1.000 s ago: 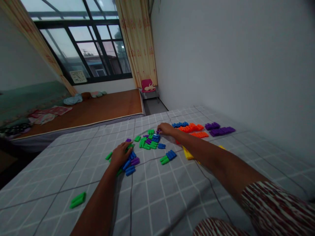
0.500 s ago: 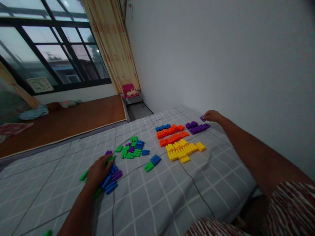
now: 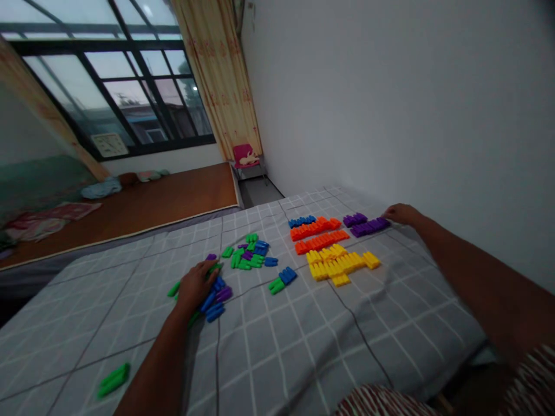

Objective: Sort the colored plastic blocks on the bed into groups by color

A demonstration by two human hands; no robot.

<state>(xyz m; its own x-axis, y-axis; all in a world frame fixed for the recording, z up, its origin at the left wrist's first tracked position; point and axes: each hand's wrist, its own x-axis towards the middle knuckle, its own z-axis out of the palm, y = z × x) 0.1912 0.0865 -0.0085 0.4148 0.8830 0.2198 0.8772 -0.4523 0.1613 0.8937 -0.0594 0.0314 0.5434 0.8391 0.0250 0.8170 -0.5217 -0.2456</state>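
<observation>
My left hand [image 3: 196, 287] rests over a loose pile of green, blue and purple plastic blocks, its fingers loosely spread. A green block [image 3: 214, 268] shows by its fingertips, and blue blocks [image 3: 215, 312] and a purple block [image 3: 224, 294] stick out on its right side. At the far right, my right hand [image 3: 402, 214] is pinched closed on a purple block [image 3: 385, 222] at the right end of a purple row [image 3: 366, 227]. Its fingers partly hide that block. A shorter purple group [image 3: 354, 219] lies just behind the row.
Orange rows [image 3: 321, 241], a blue row [image 3: 302, 221] and a yellow cluster [image 3: 340, 264] lie left of the purple ones. A mixed heap [image 3: 245, 259], a blue-and-green pair [image 3: 281, 280] and a green block [image 3: 113, 380] lie on the checked sheet [image 3: 269, 346]. A wall [image 3: 390, 104] borders the right side.
My right hand has lowered the purple block from above the sheet to the end of the purple row. The left hand stays over its pile. The whole view has shifted.
</observation>
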